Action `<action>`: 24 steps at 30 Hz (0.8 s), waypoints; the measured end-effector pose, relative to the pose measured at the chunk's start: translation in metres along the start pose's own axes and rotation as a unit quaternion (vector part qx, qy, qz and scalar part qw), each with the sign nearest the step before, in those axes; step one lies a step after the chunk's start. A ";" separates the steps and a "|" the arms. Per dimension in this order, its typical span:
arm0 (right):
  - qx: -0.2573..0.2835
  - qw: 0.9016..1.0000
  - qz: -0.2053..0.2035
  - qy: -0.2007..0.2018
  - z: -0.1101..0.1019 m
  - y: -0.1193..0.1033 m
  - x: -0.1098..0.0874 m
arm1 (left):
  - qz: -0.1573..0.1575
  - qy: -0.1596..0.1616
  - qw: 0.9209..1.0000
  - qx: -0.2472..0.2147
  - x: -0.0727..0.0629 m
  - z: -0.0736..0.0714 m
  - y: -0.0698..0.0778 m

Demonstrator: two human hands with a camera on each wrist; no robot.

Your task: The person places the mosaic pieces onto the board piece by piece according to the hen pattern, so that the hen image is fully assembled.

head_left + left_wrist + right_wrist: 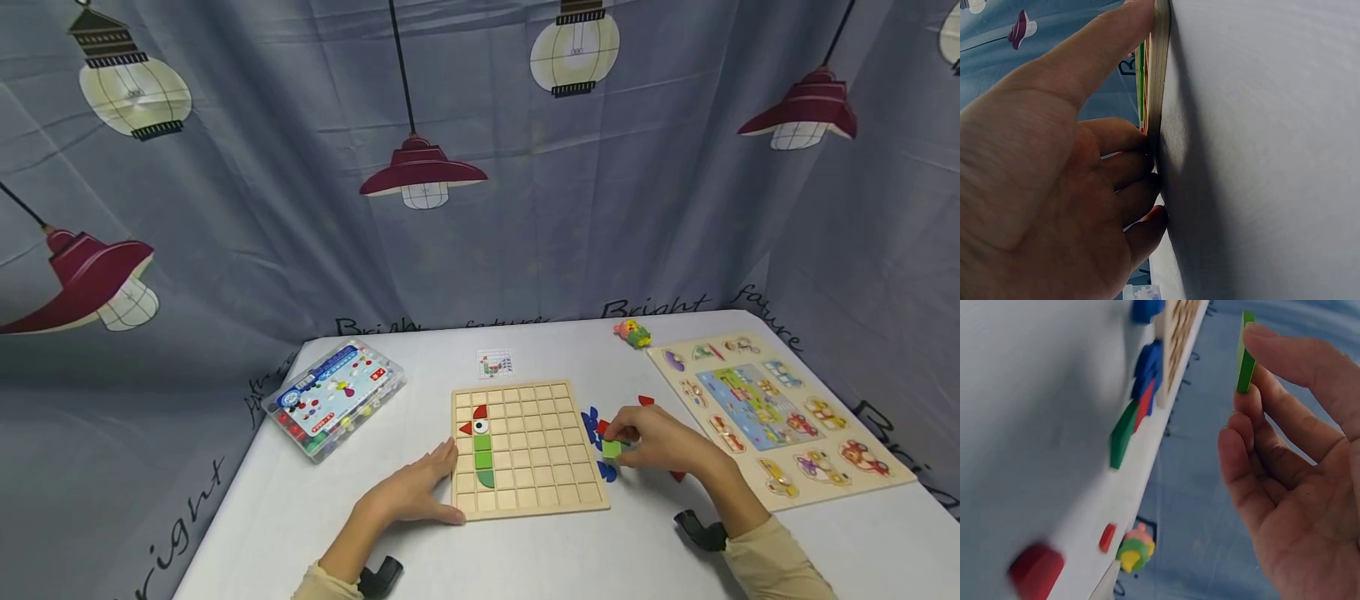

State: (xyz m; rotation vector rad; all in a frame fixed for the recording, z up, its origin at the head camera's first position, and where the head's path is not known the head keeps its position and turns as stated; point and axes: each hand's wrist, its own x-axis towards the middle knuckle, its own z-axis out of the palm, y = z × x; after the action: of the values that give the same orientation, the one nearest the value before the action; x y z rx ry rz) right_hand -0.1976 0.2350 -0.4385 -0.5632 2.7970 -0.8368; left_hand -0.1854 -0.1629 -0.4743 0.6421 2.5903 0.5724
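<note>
My left hand (411, 492) rests at the left edge of a wooden grid board (540, 454), thumb near the front corner and fingertips against the side. Thumb and fingers touch the board's edge (1160, 69) in the left wrist view. On the grid stand red pieces, a white eye tile (481, 426), green squares (482, 451) and a green rounded piece (486, 479) in a column. Right of the board, my right hand (660, 437) pinches a light green square tile (1245, 356) between thumb and fingers, raised above the table. Blue pieces (589, 425) lie below it, beside a dark green piece (1122, 436).
A clear plastic case (333, 398) of coloured pieces stands at the left. Behind the board lies a small picture card (495, 363). A large wooden puzzle board (780, 417) covers the right side, with a small colourful toy (633, 333) near its far corner. Red pieces (1036, 572) lie nearby.
</note>
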 end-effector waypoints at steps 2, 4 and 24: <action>0.006 1.000 -0.015 0.000 0.000 -0.004 0.004 | 0.000 0.001 1.000 0.001 0.000 0.000 0.000; 0.007 1.000 -0.024 0.001 0.000 -0.008 0.008 | 0.000 0.002 1.000 0.002 0.000 0.000 0.000; 0.010 0.997 -0.069 -0.017 0.019 -0.026 0.033 | 0.003 0.003 1.000 0.002 -0.002 0.000 0.000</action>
State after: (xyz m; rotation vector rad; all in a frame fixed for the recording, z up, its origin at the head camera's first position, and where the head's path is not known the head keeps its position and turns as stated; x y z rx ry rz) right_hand -0.2151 0.1921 -0.4411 -0.7669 2.7414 -0.8724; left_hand -0.1836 -0.1633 -0.4739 0.6492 2.5973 0.5729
